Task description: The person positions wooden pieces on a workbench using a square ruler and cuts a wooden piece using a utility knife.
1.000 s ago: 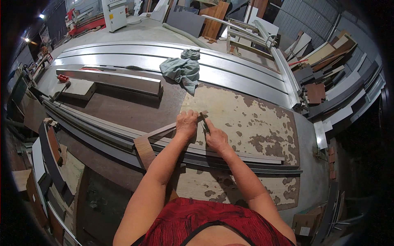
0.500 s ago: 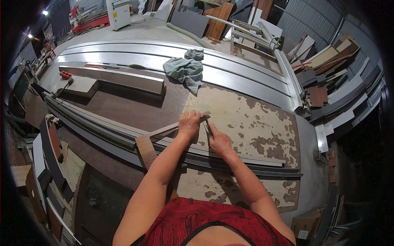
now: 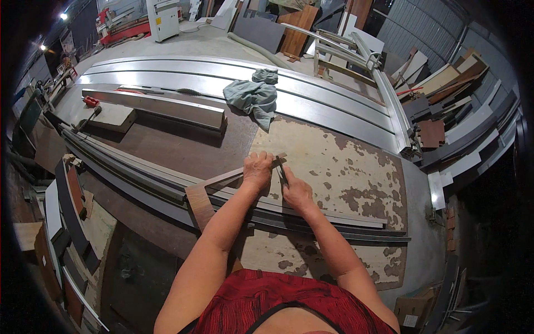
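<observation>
Best to steady the thin, bent, wood-brown strip over the patchy cream-and-brown bench with left fingers clamped on it near its two-o'clock tip, and guide the slim dark tool, gripped in right fingers, clear of the left

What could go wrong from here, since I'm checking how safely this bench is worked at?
The dark tool in the right hand is close to the fingers of the left hand, so a slip might hurt them, though its edge is too small to judge.
The thin strip might shift if the left hand's hold loosens.
</observation>
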Motion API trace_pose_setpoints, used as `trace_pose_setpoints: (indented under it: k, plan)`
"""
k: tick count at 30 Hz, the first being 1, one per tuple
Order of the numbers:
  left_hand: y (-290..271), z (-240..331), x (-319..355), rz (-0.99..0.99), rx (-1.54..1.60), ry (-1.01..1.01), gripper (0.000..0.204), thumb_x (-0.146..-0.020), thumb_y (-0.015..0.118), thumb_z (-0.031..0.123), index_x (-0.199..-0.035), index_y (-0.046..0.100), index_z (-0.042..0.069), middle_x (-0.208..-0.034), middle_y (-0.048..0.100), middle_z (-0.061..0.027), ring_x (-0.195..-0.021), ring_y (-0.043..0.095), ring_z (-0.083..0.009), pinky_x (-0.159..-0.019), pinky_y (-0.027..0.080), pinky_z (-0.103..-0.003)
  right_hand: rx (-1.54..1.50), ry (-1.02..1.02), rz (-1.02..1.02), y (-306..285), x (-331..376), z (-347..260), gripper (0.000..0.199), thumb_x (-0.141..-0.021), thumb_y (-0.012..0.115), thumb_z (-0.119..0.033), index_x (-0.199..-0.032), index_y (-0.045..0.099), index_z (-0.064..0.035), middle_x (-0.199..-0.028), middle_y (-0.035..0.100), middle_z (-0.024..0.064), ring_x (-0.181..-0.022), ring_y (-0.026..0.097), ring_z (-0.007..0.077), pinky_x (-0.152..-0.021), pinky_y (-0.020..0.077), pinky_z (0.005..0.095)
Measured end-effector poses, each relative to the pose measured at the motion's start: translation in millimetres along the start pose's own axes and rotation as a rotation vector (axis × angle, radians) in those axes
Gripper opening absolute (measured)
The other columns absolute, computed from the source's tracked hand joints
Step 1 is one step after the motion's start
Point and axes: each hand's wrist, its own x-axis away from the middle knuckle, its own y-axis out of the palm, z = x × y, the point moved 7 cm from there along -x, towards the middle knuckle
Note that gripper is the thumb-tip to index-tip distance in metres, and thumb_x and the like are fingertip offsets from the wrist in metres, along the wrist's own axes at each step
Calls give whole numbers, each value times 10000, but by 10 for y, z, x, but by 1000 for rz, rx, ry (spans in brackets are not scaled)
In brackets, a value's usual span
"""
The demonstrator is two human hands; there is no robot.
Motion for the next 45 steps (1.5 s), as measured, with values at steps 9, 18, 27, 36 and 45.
trace_pose_setpoints:
  k: [9,18,27,36,45]
  plan:
    - [-27,65,-17,-26,14,-1,177,-792,578,139,-965,607,113,-939,598,-57,-905,575,-290,-723,451,-441,29,30,4,2,-280,-22,608,-814,508,-149,-1405,369,-169,-899,660,240,-852,640,422,-789,488,518]
    - [-2,-13,11,4,-7,-10,204,-772,609,142,-975,586,125,-928,592,-61,-885,579,-302,-690,455,-455,18,8,-24,-16,30,-30,607,-815,509,-154,-1403,363,-176,-862,658,240,-823,639,430,-773,488,529]
    - [-28,76,-18,-27,13,-12,174,-793,582,132,-962,614,111,-939,598,-58,-912,574,-296,-725,453,-450,-23,21,44,-29,-247,2,585,-805,508,-156,-1381,408,-166,-883,652,255,-837,630,439,-784,483,529]
    - [-27,21,5,12,26,-14,188,-781,598,137,-966,617,111,-941,602,-58,-905,574,-301,-713,451,-452,42,18,-34,-7,-23,-52,630,-814,509,-137,-1425,352,-147,-909,664,244,-867,648,417,-789,497,517]
    - [-35,58,-11,15,18,3,177,-785,594,143,-959,614,117,-911,601,-54,-882,580,-297,-677,458,-452,11,26,-4,-31,-272,-29,629,-794,522,-152,-1405,373,-184,-910,655,246,-862,630,434,-807,477,524]
